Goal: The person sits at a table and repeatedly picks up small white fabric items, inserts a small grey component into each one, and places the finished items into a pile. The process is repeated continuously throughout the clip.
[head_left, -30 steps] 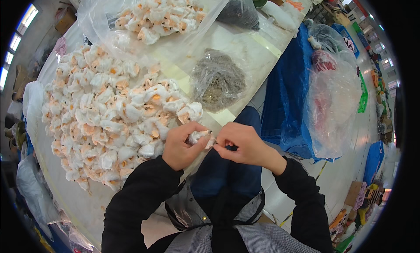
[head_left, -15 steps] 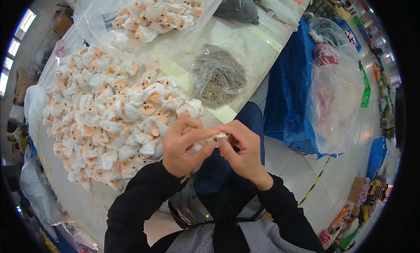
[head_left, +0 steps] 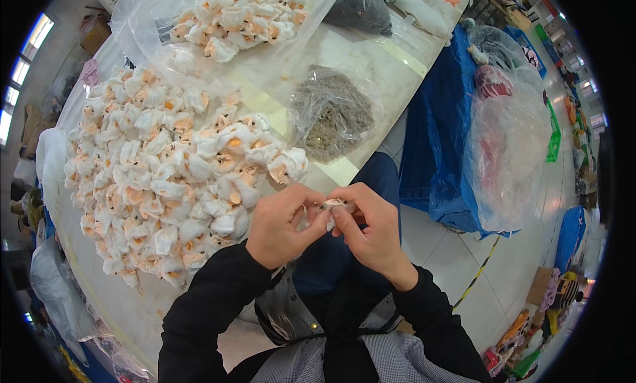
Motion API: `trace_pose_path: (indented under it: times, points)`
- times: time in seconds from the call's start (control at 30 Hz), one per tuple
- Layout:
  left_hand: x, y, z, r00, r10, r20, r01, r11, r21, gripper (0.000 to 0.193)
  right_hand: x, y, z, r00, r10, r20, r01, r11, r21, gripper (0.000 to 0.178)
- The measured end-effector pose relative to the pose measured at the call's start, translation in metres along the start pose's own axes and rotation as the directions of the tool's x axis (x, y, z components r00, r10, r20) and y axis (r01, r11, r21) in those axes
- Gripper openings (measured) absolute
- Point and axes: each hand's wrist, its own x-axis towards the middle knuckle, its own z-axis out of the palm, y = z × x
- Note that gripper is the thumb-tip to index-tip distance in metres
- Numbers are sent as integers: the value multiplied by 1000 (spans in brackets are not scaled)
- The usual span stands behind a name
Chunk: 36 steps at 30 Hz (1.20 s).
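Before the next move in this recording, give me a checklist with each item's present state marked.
1. Left hand gripping the small pale piece: ok, held between thumb and fingers.
2. Right hand on the same piece: ok, pinching it too.
3. Piece resting on the table: not ok, it is held up between the hands.
4. Piece's underside: cannot tell, fingers hide it.
5. Clear bag of grey-brown material away from the hands: ok, it lies beyond them.
6. Left hand clear of the white-and-peach pile: cannot tell, they overlap closely in view.
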Motion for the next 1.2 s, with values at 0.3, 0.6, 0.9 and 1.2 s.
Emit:
trace_pose_path:
  times: [0.3, 0.6, 0.9, 1.2]
  points:
    - [-2, -7, 1, 987, -112, 118, 113, 994, -1, 11, 9, 3, -18, 967, -141, 213, 194, 948, -254, 20]
    - [-7, -8, 8, 996, -39, 76, 37, 999, 35, 4, 8, 7, -20, 953, -137, 272, 214, 936, -280, 20]
    - [-13, -10, 7, 991, 136, 16, -136, 990, 46, 10, 9, 7, -35, 972, -168, 163, 219, 900, -376, 20]
    - [-12, -21, 16, 983, 180, 43, -183, 978, 103, 19, 2, 7, -26, 951, -189, 245, 274, 882, -383, 20]
